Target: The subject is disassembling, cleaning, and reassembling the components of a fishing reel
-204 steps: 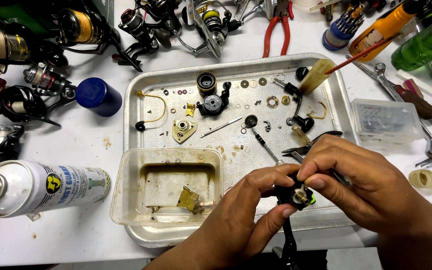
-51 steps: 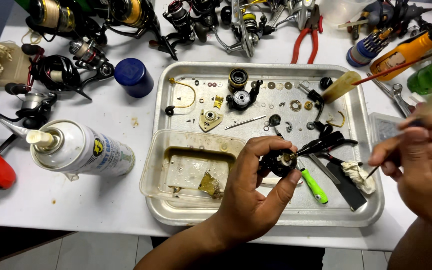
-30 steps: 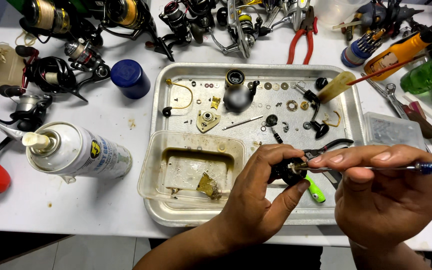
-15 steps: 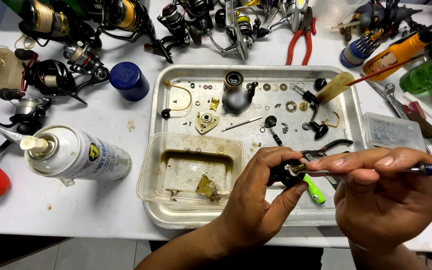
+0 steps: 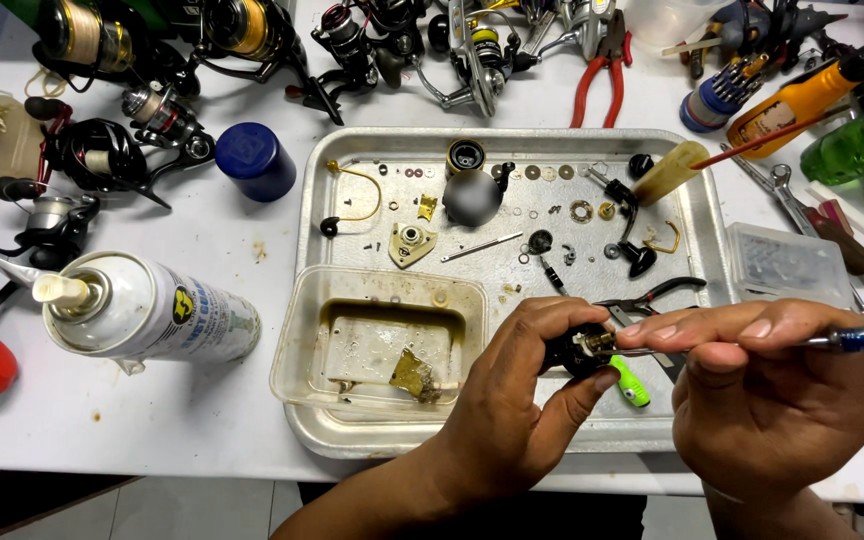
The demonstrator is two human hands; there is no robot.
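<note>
The left hand (image 5: 522, 400) is pinching a small black reel part (image 5: 580, 352) over the metal tray's (image 5: 512, 445) front edge, while the right hand (image 5: 772, 390) is gripping a blue-handled screwdriver (image 5: 852, 341), tip touching the part.

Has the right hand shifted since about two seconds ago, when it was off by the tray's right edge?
Yes. The right hand has come in leftward over the metal tray, bringing its thin tool's tip to the small black part the left hand holds.
</note>
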